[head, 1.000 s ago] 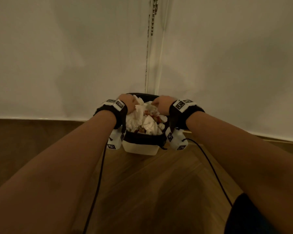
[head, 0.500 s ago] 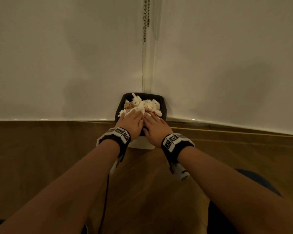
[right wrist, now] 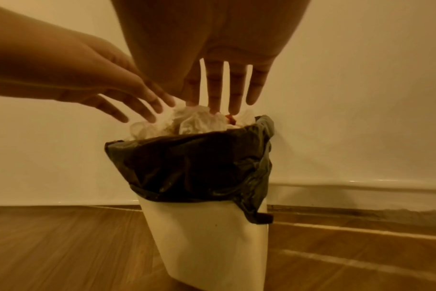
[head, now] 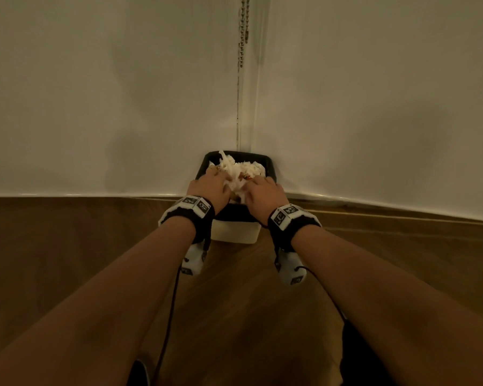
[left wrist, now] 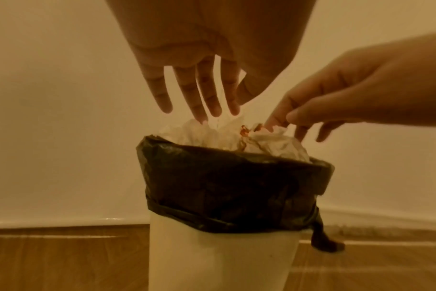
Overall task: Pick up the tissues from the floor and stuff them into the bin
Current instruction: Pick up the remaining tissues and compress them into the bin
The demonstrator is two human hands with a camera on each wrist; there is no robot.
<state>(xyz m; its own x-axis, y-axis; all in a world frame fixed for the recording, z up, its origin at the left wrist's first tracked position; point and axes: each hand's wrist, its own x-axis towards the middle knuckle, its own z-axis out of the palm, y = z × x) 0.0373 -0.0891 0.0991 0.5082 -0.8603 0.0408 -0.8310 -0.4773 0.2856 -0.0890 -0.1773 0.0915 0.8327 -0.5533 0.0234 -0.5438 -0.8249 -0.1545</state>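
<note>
A small white bin (head: 234, 234) with a black liner (head: 271, 169) stands in the room's corner. Crumpled white tissues (head: 241, 170) are heaped above its rim. My left hand (head: 210, 187) lies on the left of the heap and my right hand (head: 265, 191) on the right, both palm down. In the left wrist view, the left hand (left wrist: 202, 106) has straight, spread fingers whose tips touch the tissues (left wrist: 212, 134). The right hand (right wrist: 224, 92) in the right wrist view reaches down with straight fingers onto the tissues (right wrist: 197, 122). Neither hand grips anything.
White walls meet right behind the bin, with a bead chain (head: 243, 32) hanging in the corner. Wooden floor (head: 234, 316) spreads in front of the bin. Thin black cables (head: 170, 302) run from the wrist cameras along my arms.
Half a second ago my hands lay side by side at the heap's near edge. They have since moved apart, one to each side of the tissues.
</note>
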